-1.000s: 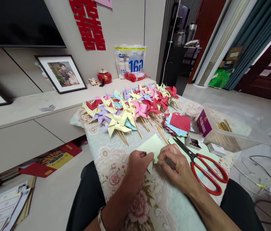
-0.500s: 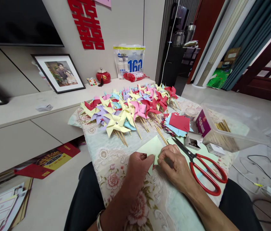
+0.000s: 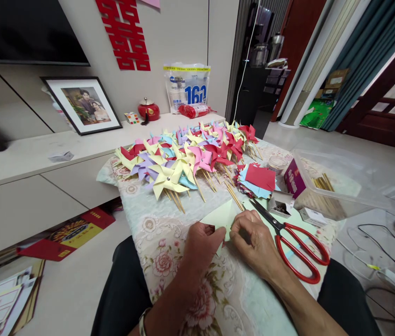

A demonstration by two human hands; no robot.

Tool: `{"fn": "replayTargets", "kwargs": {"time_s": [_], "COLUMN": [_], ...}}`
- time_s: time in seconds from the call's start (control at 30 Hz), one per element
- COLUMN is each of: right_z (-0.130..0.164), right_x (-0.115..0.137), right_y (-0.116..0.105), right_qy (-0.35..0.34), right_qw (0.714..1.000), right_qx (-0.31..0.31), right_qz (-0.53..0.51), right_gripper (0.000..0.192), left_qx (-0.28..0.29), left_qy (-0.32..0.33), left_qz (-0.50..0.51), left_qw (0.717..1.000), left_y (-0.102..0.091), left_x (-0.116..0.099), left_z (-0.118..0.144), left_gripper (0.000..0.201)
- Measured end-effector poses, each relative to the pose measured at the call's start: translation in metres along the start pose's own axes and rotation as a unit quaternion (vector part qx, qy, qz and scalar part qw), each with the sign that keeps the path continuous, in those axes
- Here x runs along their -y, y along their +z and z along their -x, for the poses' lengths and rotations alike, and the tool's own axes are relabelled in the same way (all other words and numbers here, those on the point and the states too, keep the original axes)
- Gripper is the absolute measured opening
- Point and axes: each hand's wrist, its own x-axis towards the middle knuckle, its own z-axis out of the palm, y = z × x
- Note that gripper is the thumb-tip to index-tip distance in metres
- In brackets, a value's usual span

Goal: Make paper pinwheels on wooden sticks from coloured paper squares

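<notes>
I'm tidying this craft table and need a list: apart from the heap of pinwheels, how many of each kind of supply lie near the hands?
Pale green paper square, held by both hands: 1
Red-handled metal scissors: 1
Clear plastic tub of wooden sticks: 1
Stack of red and blue cut paper squares: 1
Total: 4

The pale green paper (image 3: 220,215) is partly hidden behind both hands; the small box's (image 3: 281,206) contents are unreadable.

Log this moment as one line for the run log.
left hand: pinching green paper | right hand: pinching same paper | scissors: lying beside right hand
</notes>
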Motion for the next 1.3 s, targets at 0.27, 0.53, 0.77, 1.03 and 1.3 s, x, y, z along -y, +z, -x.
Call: {"fn": "replayTargets", "kwargs": {"time_s": [0.27,0.53,0.77,1.03,1.3], "right_z": [0.0003,0.0002,-0.0002,0.0000,-0.0001], "right_x": [-0.0016,-0.0023,-0.0018,-0.0007,-0.0006], "right_y": [0.0013,0.0012,0.0003,-0.0001,0.0003], "right_qy": [-0.001,-0.005,-0.006,0.004,0.001], "right_qw": [1.000,1.000,1.000,1.000,1.000], "right_qx": [0.002,0.001,0.006,0.013,0.012], "right_qz": [0.008,0.006,0.012,0.022,0.026], "right_gripper": [0.019,0.019,0.019,0.019,0.019], "left_qx": [0.001,0.001,-0.007,0.001,0.007], "left_qy": [0.014,0.006,0.007,0.008,0.005], "left_qz": [-0.009,-0.010,-0.011,0.003,0.007], "left_qw": [1.000,1.000,1.000,1.000,1.000], "left_y": [0.0000,0.0007,0.0007,0.0018,0.0023], "left_x": [0.0025,0.0022,0.0003,-0.0016,0.0019], "left_z": [-0.0004,-0.0001,0.0010,0.0031,0.0014], "left_gripper": [0.027,0.028,0.029,0.022,0.026]}}
